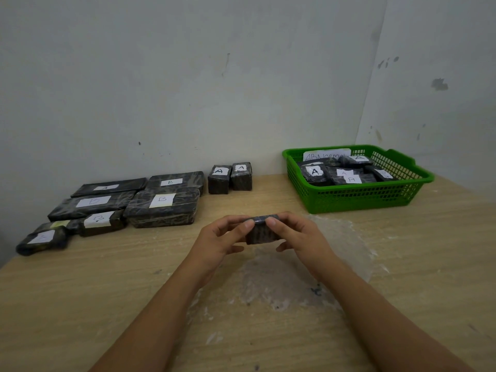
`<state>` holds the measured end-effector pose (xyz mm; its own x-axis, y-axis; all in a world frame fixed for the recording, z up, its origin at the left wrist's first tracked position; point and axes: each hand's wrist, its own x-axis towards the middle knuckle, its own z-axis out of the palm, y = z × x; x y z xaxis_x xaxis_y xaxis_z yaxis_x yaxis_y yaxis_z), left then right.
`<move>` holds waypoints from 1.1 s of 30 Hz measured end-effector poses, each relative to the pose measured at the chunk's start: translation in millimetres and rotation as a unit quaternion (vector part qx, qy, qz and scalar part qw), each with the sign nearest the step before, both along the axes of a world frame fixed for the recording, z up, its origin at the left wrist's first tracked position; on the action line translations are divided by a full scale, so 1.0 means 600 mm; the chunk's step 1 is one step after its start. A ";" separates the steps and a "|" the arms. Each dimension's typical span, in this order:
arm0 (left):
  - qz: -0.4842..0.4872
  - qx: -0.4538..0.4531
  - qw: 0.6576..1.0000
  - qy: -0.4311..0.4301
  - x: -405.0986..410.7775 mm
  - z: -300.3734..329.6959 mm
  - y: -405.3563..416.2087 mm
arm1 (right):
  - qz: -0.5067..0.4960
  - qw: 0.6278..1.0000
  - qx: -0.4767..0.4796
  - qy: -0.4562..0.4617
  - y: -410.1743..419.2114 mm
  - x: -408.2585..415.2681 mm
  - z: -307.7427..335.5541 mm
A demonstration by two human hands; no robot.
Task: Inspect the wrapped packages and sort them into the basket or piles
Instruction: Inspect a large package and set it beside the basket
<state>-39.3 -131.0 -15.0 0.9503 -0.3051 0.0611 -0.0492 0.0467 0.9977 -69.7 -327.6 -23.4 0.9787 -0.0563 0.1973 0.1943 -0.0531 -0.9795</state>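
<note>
A small dark wrapped package (262,232) is held just above the table's middle. My left hand (224,237) grips its left end and my right hand (298,233) grips its right end, thumbs on the near top edge. No label shows on it. A green basket (359,196) at the back right carries an "ABNormal" card and several dark packages labelled A. Two small A packages (230,178) stand by the wall. Several flat packages, most labelled B (161,208), lie at the left.
The wooden table (80,291) fills the view, with a sheet of clear plastic wrap (295,277) spread under my hands. A white wall runs behind, and a corner stands at the right behind the basket.
</note>
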 end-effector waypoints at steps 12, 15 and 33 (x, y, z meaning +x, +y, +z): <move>0.022 0.045 0.999 0.006 0.001 -0.001 0.000 | 0.004 1.000 -0.030 -0.003 0.001 -0.001 -0.001; 0.005 0.054 0.999 -0.002 -0.001 -0.002 -0.003 | 0.004 1.000 -0.012 -0.004 0.001 -0.001 0.000; 0.013 0.042 0.999 0.013 -0.005 0.000 -0.006 | -0.013 1.000 -0.015 0.023 0.004 0.000 -0.003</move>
<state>-42.1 -134.4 -14.7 0.9587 -0.2841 0.0122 -0.0237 -0.0373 0.9990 -69.7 -325.0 -25.5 0.9849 -0.0773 0.1550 0.1483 -0.0863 -0.9852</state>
